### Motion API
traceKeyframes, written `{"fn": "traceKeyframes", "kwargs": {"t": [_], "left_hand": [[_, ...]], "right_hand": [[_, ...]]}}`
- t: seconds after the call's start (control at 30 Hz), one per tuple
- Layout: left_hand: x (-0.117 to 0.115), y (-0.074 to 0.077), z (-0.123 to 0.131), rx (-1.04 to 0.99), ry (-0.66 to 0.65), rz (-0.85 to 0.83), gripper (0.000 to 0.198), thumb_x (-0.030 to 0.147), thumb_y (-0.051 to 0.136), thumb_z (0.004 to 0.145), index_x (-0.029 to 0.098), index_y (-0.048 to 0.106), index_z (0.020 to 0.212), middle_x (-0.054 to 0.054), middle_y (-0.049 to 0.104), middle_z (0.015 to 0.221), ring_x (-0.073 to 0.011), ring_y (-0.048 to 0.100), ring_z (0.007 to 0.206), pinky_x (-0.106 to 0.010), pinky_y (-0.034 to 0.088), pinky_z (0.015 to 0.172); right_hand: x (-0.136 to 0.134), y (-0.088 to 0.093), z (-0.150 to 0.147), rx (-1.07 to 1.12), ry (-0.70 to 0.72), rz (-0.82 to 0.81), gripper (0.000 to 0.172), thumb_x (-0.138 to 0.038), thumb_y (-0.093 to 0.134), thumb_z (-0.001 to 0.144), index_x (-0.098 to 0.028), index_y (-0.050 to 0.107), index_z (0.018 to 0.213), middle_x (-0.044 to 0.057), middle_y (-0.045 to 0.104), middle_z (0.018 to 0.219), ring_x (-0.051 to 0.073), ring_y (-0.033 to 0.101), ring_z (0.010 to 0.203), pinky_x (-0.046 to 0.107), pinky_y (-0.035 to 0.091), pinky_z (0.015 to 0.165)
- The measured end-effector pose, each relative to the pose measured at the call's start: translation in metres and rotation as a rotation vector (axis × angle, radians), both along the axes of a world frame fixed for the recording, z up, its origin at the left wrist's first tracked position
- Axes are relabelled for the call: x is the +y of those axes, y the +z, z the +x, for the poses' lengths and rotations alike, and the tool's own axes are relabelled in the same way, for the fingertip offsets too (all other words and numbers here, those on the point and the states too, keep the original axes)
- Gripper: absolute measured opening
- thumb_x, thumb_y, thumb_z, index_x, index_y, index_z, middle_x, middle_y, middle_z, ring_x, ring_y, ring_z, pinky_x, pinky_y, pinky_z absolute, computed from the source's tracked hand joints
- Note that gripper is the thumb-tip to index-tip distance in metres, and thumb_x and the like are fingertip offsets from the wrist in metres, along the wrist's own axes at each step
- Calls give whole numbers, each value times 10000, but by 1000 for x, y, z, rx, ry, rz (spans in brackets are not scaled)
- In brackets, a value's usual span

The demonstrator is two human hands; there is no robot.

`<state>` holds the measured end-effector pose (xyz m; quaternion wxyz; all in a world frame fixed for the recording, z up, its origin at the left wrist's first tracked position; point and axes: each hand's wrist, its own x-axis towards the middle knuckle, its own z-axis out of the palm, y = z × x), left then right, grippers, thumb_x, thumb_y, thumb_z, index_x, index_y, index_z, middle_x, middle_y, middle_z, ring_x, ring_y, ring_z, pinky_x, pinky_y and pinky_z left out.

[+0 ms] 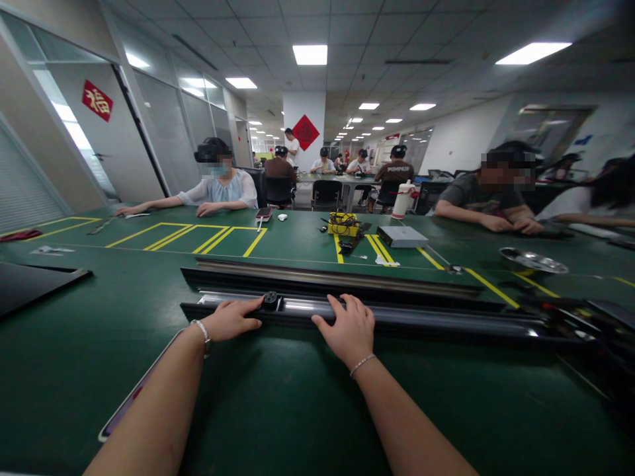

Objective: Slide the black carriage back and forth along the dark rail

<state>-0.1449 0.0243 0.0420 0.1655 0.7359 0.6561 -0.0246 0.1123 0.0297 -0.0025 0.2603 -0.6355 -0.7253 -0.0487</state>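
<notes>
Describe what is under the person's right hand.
Beneath the right hand is a long dark bar, visible on both sides, with green tabletop nearer the wrist. The parts directly below the hand are covered and cannot be seen.

The long rail lies crosswise on the table under my right hand and at my left hand, whose fingertips are just beside a small fitting. A second rail lies just behind it. A phone sits partly beneath my left forearm; a flat panel lies further left. Beyond my right hand stands a flat box, with a dish farther right.
</notes>
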Motion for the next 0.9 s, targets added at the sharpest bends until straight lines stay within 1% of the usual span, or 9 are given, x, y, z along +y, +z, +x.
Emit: {"fn": "traceKeyframes", "kwargs": {"t": [0.17, 0.37, 0.57, 0.67, 0.77, 0.87, 0.9], "left_hand": [[-1, 0, 2, 15, 20, 4, 654, 447, 401, 741, 231, 298, 1349, -38, 445, 1331, -229, 374, 1226, -397, 149, 1046], [3, -5, -1, 3, 24, 36, 650, 459, 426, 726, 260, 324, 1336, -28, 502, 1281, -235, 410, 1199, -393, 167, 1042], [1, -2, 1, 8, 33, 28, 648, 438, 424, 726, 254, 320, 1338, -24, 493, 1290, -234, 419, 1191, -388, 169, 1044], [2, -2, 2, -13, 51, 38, 632, 446, 422, 728, 248, 349, 1324, -22, 491, 1291, -235, 414, 1199, -387, 177, 1044], [6, -6, 3, -85, 94, 88, 580, 483, 398, 744, 263, 425, 1280, -5, 506, 1272, -220, 433, 1190, -347, 244, 1021], [9, -10, 3, -134, 150, 144, 536, 517, 398, 746, 286, 501, 1218, 12, 565, 1202, -206, 485, 1144, -290, 329, 963], [9, -11, 4, -141, 150, 156, 531, 526, 403, 744, 291, 512, 1207, 15, 576, 1187, -203, 496, 1132, -279, 346, 945]], "right_hand": [[0, 0, 0, 0, 0, 0, 535, -586, 466, 740, -270, 533, 1166, 86, 495, 1214, 255, 351, 1164, 393, 203, 925], [-1, 2, 0, 0, 1, 2, 536, -590, 471, 735, -269, 541, 1159, 91, 497, 1212, 256, 365, 1154, 390, 213, 923], [-1, 3, -1, -8, -2, 1, 533, -589, 467, 737, -273, 539, 1159, 85, 498, 1211, 252, 368, 1152, 388, 217, 923], [-1, 3, 0, -6, -2, 2, 532, -590, 468, 736, -271, 542, 1156, 89, 498, 1210, 252, 367, 1151, 391, 219, 922], [-1, 3, 0, -5, -1, -5, 531, -585, 471, 736, -269, 541, 1157, 91, 497, 1211, 255, 363, 1155, 393, 216, 922], [-1, 3, -1, -4, 0, -11, 533, -584, 468, 737, -269, 539, 1161, 90, 495, 1215, 257, 360, 1156, 396, 208, 926], [-1, 2, -1, -4, 0, -11, 533, -584, 465, 740, -268, 538, 1163, 90, 493, 1218, 257, 359, 1157, 396, 206, 927]]}}
